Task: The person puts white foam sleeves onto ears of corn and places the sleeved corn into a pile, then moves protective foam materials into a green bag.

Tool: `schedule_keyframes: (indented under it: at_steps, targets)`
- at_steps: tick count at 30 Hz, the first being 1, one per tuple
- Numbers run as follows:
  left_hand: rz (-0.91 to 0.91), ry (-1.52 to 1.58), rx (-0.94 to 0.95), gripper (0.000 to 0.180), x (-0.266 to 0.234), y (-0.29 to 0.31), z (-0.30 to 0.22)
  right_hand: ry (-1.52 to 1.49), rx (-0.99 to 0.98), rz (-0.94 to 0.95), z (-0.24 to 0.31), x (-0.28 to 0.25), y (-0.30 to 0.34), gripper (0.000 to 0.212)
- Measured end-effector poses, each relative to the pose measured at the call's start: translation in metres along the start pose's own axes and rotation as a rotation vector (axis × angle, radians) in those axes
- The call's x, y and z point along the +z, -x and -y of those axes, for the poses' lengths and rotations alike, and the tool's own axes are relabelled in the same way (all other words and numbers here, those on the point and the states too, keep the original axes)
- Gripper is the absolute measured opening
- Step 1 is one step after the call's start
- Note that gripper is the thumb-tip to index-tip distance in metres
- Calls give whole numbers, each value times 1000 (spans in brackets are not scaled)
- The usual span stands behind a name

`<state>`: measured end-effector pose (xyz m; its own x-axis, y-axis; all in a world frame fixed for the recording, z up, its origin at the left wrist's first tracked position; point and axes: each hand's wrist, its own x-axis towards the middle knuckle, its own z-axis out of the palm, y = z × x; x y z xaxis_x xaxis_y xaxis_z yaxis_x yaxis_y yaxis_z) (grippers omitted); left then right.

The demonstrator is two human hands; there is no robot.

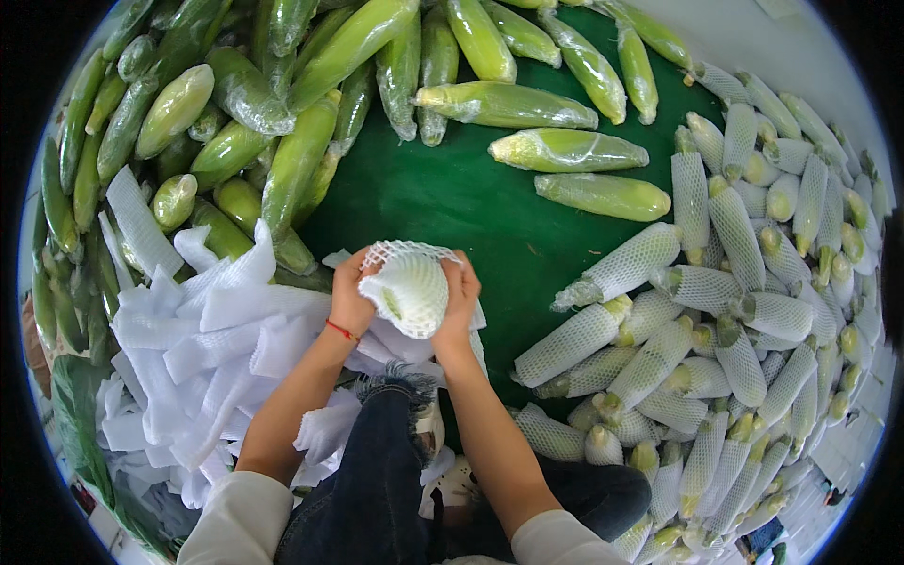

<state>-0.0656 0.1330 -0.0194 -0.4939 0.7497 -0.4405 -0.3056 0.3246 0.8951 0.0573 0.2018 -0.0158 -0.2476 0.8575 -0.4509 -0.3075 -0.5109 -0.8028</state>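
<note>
Both hands are closed around one white foam net sleeve (411,294), spread wide at its upper rim. Pale green shows through the mesh, seemingly an ear of corn inside; most of it is hidden. My left hand (352,299) grips the sleeve's left side, and a thin red cord circles that wrist. On the opposite side my right hand (460,297) has its fingers wrapped over the rim. Just left of my forearm lies a heap of flat white foam net sleeves (217,330). Beyond the hands, a few plastic-wrapped ears of corn (570,151) rest on the green surface.
A big pile of wrapped green corn (235,151) fills the upper left. Many ears in foam nets (734,311) are heaped along the right, reaching near my right knee (603,490). Green sheeting (414,193) covers the ground between. A green bag edge (80,414) borders the sleeves.
</note>
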Motion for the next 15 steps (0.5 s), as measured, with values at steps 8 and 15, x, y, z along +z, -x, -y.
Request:
schedule_keyframes:
  at_steps: [8, 15]
  targets:
    - [60, 235, -422, 29, -4, 0, -11, 20, 82, 212, -5, -9, -17, 14]
    - [481, -75, 21, 53, 59, -4, -85, 19, 549, 495, 132, -88, 2, 42]
